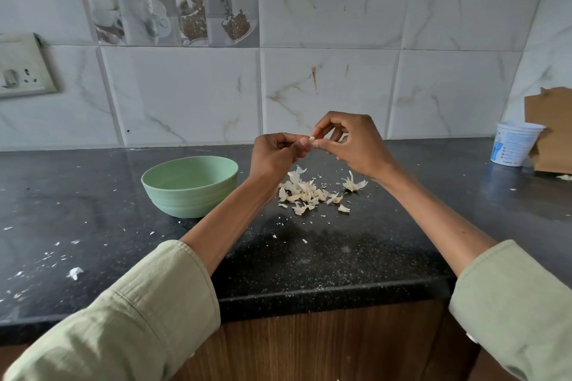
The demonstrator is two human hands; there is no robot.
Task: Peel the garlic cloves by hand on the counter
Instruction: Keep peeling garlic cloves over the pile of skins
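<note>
Tiny pale garlic clove (311, 140) pinched up in the air between both hands, well above the counter (356, 260). Mostly hidden by fingertips, so hard to say how much skin is on it, maybe partly bare. Left hand (277, 155) curled tight around its near end, thumb and fingers bunched. Right hand (353, 142) nipping the far tip with thumb and forefinger, other fingers loosely arched.

Straight below the hands: heap of papery white garlic skins and cloves (305, 192), thin, curly, flaky, some plumper bits mixed in. Just under the right wrist, a separate spiky tuft of peel (353, 184). Small white flecks scattered all over the black speckled stone, glossy and a bit dusty.

Left of the left hand, just beside the forearm: round mint-green bowl (189, 185), matte, faint ribbed rings low on the wall. Forearm crossing in front of its right edge.

Far right of the right hand: white plastic tub (513, 144) with blue print, touching torn brown cardboard (549, 130). Behind everything, glossy marble-look wall tiles (331, 93) and a switch socket (21, 66) far left. Pale green rolled sleeves (148, 312) nearest the camera.
</note>
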